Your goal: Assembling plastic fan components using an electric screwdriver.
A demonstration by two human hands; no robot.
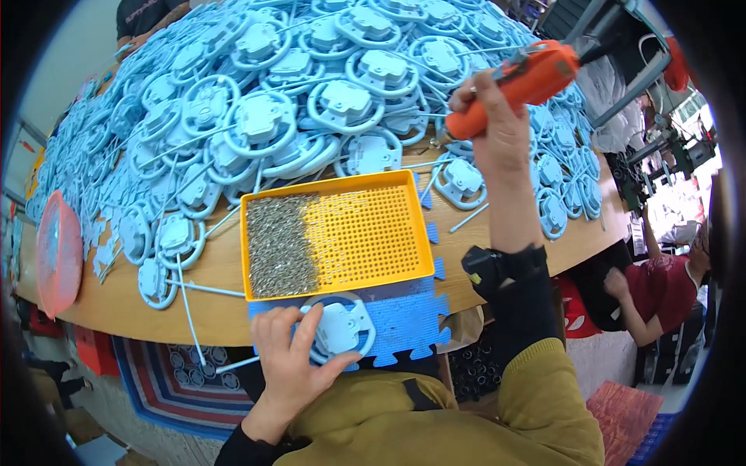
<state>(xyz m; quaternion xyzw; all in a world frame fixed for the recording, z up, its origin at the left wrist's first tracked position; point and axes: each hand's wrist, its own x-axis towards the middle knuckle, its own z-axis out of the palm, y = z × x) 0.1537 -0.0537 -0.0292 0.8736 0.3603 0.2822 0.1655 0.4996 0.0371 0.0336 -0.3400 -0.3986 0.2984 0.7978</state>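
My left hand [291, 353] presses on a light blue plastic wheel part [342, 330] that lies on a blue foam mat [404, 318] at the table's near edge. My right hand [493, 116] is raised above the table, closed around an orange electric screwdriver [521, 85] whose tip points down to the left. Between the hands sits a yellow perforated tray [373, 233] with a heap of small metal screws [280, 245] filling its left part.
A large pile of light blue wheel parts [295, 101] covers the far side of the wooden table [116, 299]. A pink bowl [58, 252] stands at the left edge. Another person in red [660, 291] sits at right. A striped mat [167, 384] lies below.
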